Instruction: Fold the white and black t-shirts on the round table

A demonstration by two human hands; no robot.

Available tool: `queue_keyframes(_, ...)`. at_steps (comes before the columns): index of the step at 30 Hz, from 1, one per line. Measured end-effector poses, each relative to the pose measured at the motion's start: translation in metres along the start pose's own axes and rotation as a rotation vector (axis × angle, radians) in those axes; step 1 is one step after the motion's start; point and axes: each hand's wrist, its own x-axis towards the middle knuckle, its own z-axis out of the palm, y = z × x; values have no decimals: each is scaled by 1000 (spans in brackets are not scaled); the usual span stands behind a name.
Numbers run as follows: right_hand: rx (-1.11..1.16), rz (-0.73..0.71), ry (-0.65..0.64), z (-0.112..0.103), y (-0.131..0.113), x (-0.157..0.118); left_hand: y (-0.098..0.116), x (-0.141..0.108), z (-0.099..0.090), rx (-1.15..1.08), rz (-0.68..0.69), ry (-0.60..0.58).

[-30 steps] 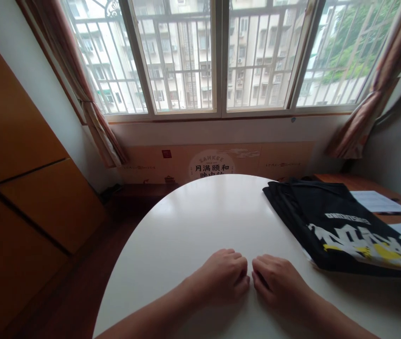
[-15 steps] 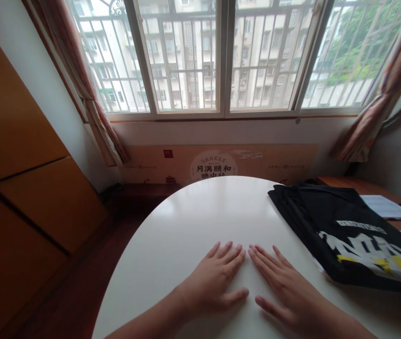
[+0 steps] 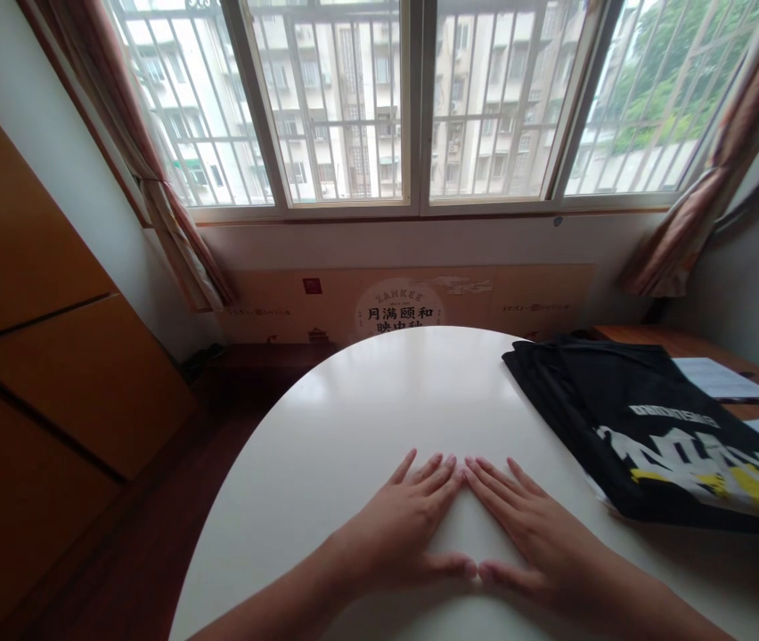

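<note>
Both bare hands lie flat and palm down on a white oval table (image 3: 346, 427), near its edge closest to the person. The left hand (image 3: 396, 530) and the right hand (image 3: 540, 534) are fully open, with fingers spread, and neither has hold of anything. Their palms and fingers rest on the tabletop.

Compared with half a second earlier, the hands have slid closer together. The thumbs, apart then, now almost meet at the tips, and the fingertips sit just beside each other, so the hands frame a bare triangle of tabletop. A second before that, the fingers were curled.

A stack of folded black fabric (image 3: 647, 436) with a white and yellow print lies on the table just beside the right hand, not touching it. Beyond it, sheets of paper (image 3: 717, 377) lie on a wooden desk (image 3: 626, 334). Straight ahead, a printed board (image 3: 399, 307) stands below a barred window (image 3: 332, 107), with orange cupboard doors (image 3: 32, 223) to the left.
</note>
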Motion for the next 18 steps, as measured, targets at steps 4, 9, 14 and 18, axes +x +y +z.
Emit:
queue_keyframes(4, 6, -20, 49, 3, 2, -1, 2, 1, 0, -17, -28, -6)
queue_keyframes(9, 11, -10, 44, 2, 2, -1, 4, 2, 0, -21, -64, -21)
queue_keyframes(14, 6, 1, 42, 1, 0, -1, 6, 4, -1, -17, -76, -33)
queue_keyframes(18, 11, 10, 44, 0, -2, -1, 7, 5, -1, 5, -83, -43)
